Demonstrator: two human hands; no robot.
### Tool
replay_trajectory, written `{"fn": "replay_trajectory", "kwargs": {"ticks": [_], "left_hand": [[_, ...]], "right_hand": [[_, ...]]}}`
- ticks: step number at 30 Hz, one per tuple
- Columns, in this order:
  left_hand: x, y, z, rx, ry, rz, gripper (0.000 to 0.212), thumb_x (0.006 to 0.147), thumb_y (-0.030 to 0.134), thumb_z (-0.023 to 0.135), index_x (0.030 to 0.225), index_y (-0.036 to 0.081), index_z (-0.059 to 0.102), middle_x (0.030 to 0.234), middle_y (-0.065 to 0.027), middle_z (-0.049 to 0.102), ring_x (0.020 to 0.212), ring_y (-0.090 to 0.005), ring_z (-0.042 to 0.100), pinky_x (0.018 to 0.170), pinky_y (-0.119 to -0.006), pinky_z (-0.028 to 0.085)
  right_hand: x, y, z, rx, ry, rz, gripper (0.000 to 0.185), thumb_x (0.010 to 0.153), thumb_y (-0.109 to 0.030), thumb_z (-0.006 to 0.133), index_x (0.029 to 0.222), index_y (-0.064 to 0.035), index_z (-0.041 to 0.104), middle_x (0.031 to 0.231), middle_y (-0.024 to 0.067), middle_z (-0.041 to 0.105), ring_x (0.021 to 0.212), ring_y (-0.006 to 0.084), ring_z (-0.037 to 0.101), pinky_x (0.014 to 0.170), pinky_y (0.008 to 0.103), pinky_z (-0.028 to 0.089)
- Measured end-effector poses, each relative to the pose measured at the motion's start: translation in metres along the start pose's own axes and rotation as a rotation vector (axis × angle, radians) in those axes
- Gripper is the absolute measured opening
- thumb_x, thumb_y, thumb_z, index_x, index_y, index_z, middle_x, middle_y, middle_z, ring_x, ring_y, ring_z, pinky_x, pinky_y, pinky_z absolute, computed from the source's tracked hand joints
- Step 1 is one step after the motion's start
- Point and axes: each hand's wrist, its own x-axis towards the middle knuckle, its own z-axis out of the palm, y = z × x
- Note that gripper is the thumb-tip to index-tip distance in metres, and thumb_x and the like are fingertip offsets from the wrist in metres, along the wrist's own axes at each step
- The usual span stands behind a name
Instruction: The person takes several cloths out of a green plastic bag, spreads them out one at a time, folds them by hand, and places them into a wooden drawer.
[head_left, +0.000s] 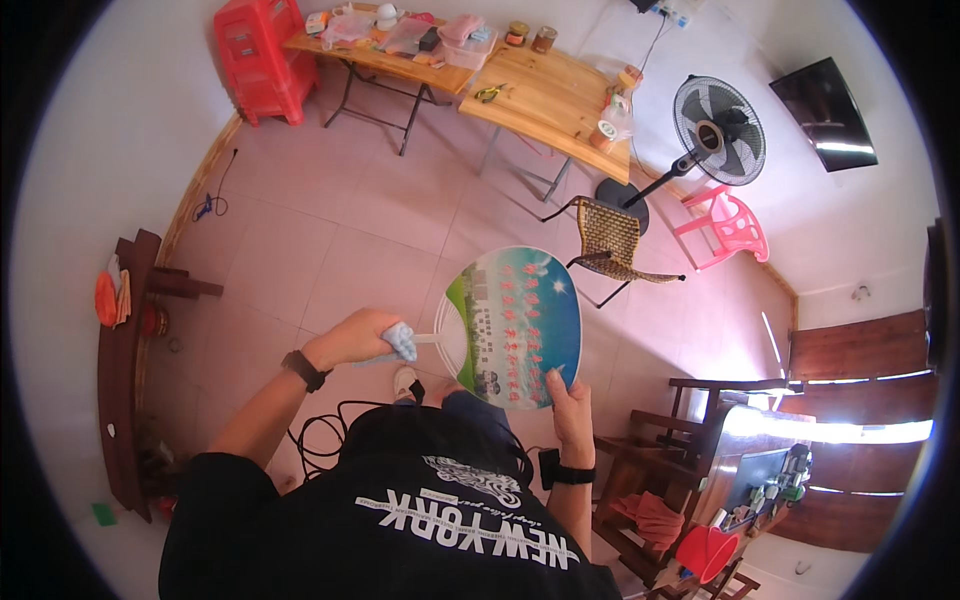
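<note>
A round plastic hand fan (517, 322) with a printed blue, green and white face lies in front of my body, its white handle pointing left. On its lower right rim, my right hand (571, 405) grips the edge with the thumb on the printed face. My left hand (360, 337) is closed around a light blue cloth (401, 341) at the end of the handle. Whether the fingers also hold the handle itself is hidden by the cloth. Both wrists wear dark bands.
Two wooden folding tables (551, 109) stand ahead against the wall. A woven chair (609, 232), a standing electric fan (709, 135) and a pink plastic chair (724, 225) are at the right. Red stools (262, 60) are stacked back left. Black cable (319, 442) lies near my feet.
</note>
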Motion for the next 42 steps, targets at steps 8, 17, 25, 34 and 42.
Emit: {"fn": "replay_trajectory", "kwargs": {"ticks": [8, 17, 25, 34, 42], "left_hand": [[0.043, -0.042, -0.038, -0.016, 0.292, -0.207, 0.021, 0.081, 0.010, 0.066, 0.099, 0.001, 0.063, 0.089, -0.0081, 0.069, 0.081, -0.0166, 0.065, 0.074, -0.031, 0.051], [0.119, -0.088, -0.069, 0.052, 0.549, -0.376, 0.034, 0.081, 0.018, 0.068, 0.108, -0.002, 0.061, 0.099, -0.0170, 0.068, 0.093, -0.0280, 0.066, 0.081, -0.036, 0.051], [0.169, -0.089, -0.102, -0.012, 0.607, -0.462, 0.029, 0.081, 0.019, 0.065, 0.101, -0.001, 0.061, 0.089, -0.0123, 0.067, 0.082, -0.0238, 0.064, 0.076, -0.036, 0.050], [0.351, -0.066, -0.183, -0.041, 0.358, -0.353, 0.018, 0.084, 0.015, 0.056, 0.097, 0.004, 0.062, 0.082, -0.0016, 0.061, 0.075, -0.0123, 0.058, 0.070, -0.031, 0.048], [0.555, -0.089, -0.241, -0.275, 0.277, -0.271, 0.030, 0.078, 0.023, 0.064, 0.098, 0.002, 0.064, 0.084, -0.0074, 0.065, 0.077, -0.0184, 0.061, 0.071, -0.033, 0.049]], "right_hand": [[0.112, -0.018, -0.004, -0.092, 0.072, -0.077, 0.030, 0.096, -0.029, 0.062, 0.088, -0.0004, 0.067, 0.074, -0.0063, 0.057, 0.069, 0.0049, 0.048, 0.062, 0.0260, 0.042], [0.240, -0.073, -0.070, -0.366, 0.165, -0.137, 0.032, 0.096, -0.026, 0.059, 0.087, 0.0044, 0.064, 0.066, -0.0003, 0.055, 0.063, 0.0066, 0.046, 0.055, 0.0279, 0.040], [0.306, -0.087, -0.130, -0.271, 0.290, -0.141, 0.033, 0.097, -0.028, 0.060, 0.099, 0.0043, 0.066, 0.086, -0.0002, 0.062, 0.079, 0.0064, 0.050, 0.070, 0.0243, 0.043], [0.316, -0.070, -0.192, -0.062, 0.538, -0.054, 0.029, 0.098, -0.019, 0.057, 0.108, 0.0065, 0.064, 0.097, 0.0056, 0.066, 0.081, 0.0112, 0.061, 0.074, 0.0277, 0.050], [0.335, -0.094, -0.171, 0.247, 0.864, -0.072, 0.031, 0.098, -0.018, 0.055, 0.116, 0.0073, 0.059, 0.103, 0.0091, 0.066, 0.086, 0.0147, 0.064, 0.077, 0.0288, 0.051]]}}
